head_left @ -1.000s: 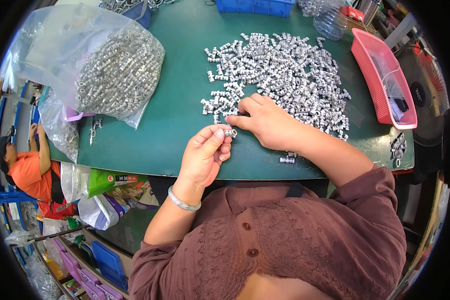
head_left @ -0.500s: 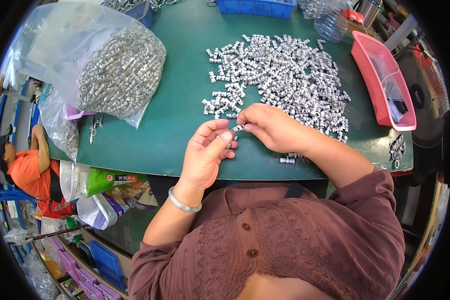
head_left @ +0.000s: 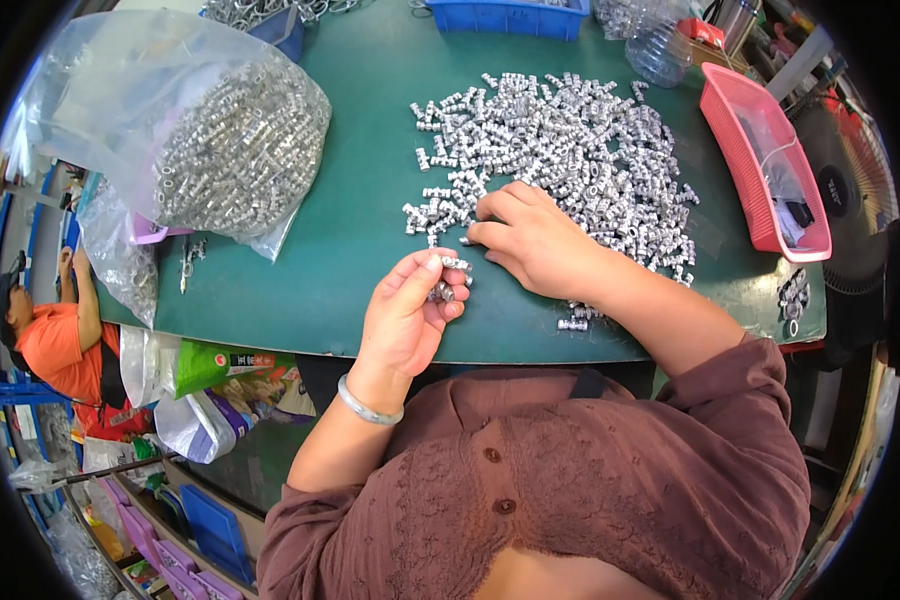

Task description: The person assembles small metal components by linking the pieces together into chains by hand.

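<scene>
Bag of fittings left, loose fittings centre, tray right

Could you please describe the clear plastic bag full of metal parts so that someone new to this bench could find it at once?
Start at the green table and look to its far left corner, away from the loose pile of silver fittings in the middle. There lies a large clear plastic bag, bulging with small silver rings. Unlike the loose pile, its parts are bagged, and it is far bigger than the pink tray on the right.

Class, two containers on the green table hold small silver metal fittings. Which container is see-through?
The clear plastic bag at the table's left corner: its silver fittings show through. The blue plastic bin at the far edge is opaque.
</scene>
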The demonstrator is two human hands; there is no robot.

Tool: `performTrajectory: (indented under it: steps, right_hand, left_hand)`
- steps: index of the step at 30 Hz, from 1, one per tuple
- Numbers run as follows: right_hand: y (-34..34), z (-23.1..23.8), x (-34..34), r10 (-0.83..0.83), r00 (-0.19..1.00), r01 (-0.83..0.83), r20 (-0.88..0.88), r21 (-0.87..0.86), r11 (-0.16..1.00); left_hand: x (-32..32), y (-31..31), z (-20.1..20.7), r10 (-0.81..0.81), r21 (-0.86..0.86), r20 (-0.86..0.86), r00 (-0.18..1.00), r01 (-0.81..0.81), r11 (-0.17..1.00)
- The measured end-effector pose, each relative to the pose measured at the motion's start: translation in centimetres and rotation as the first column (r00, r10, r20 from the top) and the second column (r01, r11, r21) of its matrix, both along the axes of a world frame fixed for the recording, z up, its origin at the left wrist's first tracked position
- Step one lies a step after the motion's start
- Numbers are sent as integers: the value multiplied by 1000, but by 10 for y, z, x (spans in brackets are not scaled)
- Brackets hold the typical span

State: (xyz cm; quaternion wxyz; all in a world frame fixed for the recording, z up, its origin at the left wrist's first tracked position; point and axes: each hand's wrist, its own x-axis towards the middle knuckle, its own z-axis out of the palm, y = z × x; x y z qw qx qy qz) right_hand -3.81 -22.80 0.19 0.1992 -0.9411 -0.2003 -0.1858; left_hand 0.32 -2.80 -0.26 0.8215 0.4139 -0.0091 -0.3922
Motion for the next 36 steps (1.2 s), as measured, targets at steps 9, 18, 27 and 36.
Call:
performTrajectory:
  steps: [9,18,27,36]
  right_hand:
    - [-2,-2,-2,18,1000,-18,-5,31,999]
    - [3,14,-10,149,987,-108,-60,437,893]
    - [7,16,-11,236,971,-183,-47,492,851]
    - [10,14,-11,247,969,-213,-16,453,865]
  left_hand:
    - [1,4,0,-9,-125,-55,998,2,992]
    - [-7,-7,12,10,164,93,996,-25,986]
    - [-8,-12,10,11,148,121,993,-29,989]
    - [-8,-8,6,17,146,179,984,-44,988]
